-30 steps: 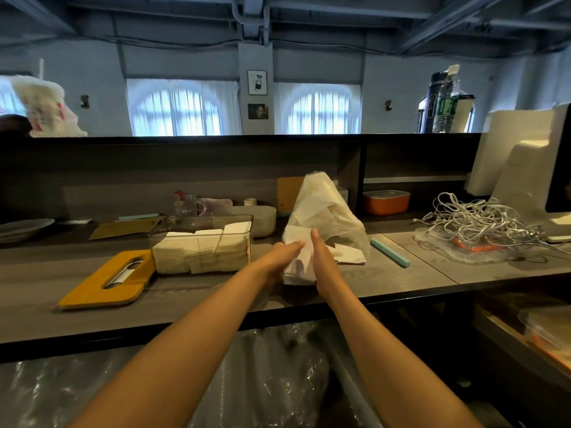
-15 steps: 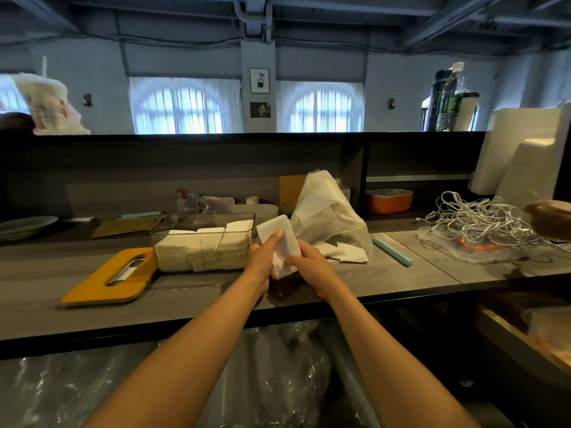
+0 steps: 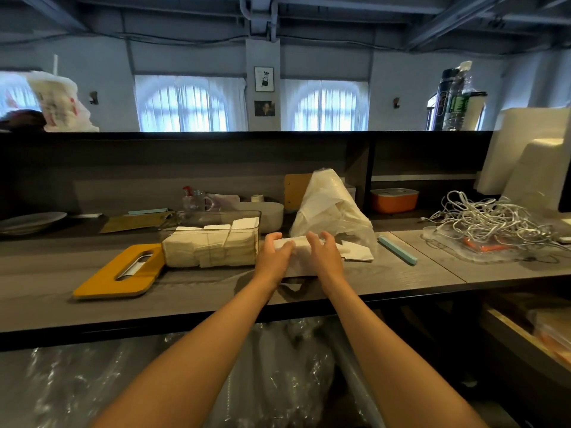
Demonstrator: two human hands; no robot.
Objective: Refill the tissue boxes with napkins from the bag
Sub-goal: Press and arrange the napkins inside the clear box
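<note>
Left hand (image 3: 273, 256) and right hand (image 3: 324, 254) both gripping a wad of napkins (image 3: 299, 253) above the table (image 3: 216, 299) near its front edge, between clear tissue box (image 3: 213, 239) and bag (image 3: 330, 208). Yellow lid (image 3: 119, 273) lying left of box.

A single wide-angle camera worn on the person's head looks forward and slightly down across a grey counter (image 3: 401, 273), whose near edge crosses the lower middle of the view. It sits close enough that both forearms stretch from the bottom edge to the left hand (image 3: 273, 257) and right hand (image 3: 324, 254) at the centre, while the far wall, arched windows (image 3: 190, 106) and ceiling beams fill the upper half. No second view shares the scene.
</note>
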